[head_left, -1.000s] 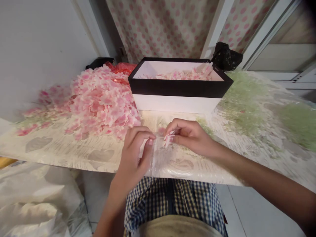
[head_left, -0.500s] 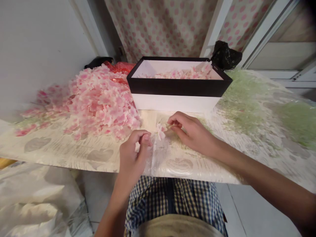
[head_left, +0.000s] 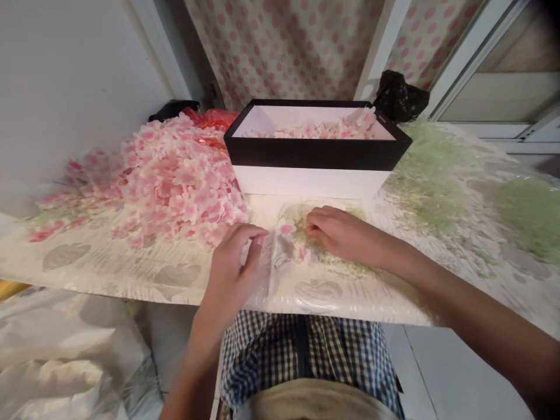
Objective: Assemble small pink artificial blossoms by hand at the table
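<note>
My left hand (head_left: 230, 274) pinches the edge of a transparent plastic sleeve (head_left: 275, 262) that lies on the patterned tablecloth (head_left: 131, 274). My right hand (head_left: 336, 233) rests curled on a patch of pale green artificial sprigs (head_left: 326, 248) beside the sleeve, and its thumb is hidden. A small pink-and-white artificial petal (head_left: 286, 227) sits by the sleeve's top edge, between my hands. A large heap of similar pink petals (head_left: 175, 181) lies to the left of my left hand.
A black-rimmed white box (head_left: 312, 175) holding pink petals stands just beyond my hands. Green filler (head_left: 431, 181) spreads to its right. A black bag (head_left: 400, 96) and a red bag (head_left: 212, 118) sit behind it. White plastic (head_left: 56, 350) lies below the table's near left edge.
My right hand has let go of the pink petal and moved right and down onto the green sprigs. The petal stays near the sleeve. My left hand has barely moved.
</note>
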`<state>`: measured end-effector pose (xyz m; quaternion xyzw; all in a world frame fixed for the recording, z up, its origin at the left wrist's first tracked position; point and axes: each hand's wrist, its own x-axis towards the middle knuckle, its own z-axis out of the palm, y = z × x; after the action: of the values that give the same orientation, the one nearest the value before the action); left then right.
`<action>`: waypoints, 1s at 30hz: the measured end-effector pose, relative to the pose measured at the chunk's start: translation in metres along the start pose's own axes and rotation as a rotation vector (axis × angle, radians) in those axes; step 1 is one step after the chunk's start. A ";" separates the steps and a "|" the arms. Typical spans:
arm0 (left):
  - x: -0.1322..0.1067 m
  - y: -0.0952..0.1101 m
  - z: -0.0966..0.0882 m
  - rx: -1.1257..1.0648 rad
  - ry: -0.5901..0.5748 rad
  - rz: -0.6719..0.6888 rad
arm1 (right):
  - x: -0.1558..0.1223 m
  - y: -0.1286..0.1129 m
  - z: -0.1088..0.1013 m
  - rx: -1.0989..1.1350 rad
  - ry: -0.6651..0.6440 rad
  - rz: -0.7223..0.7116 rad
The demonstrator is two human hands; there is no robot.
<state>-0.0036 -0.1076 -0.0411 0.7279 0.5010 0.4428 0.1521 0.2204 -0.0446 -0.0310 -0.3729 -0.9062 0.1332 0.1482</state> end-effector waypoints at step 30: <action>0.027 -0.007 0.020 -0.221 0.049 -0.150 | 0.000 -0.005 -0.018 0.356 0.041 0.172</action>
<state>0.0106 -0.0767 -0.0440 0.6562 0.5058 0.5002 0.2518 0.2235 -0.0455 -0.0128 -0.4195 -0.8300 0.2957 0.2183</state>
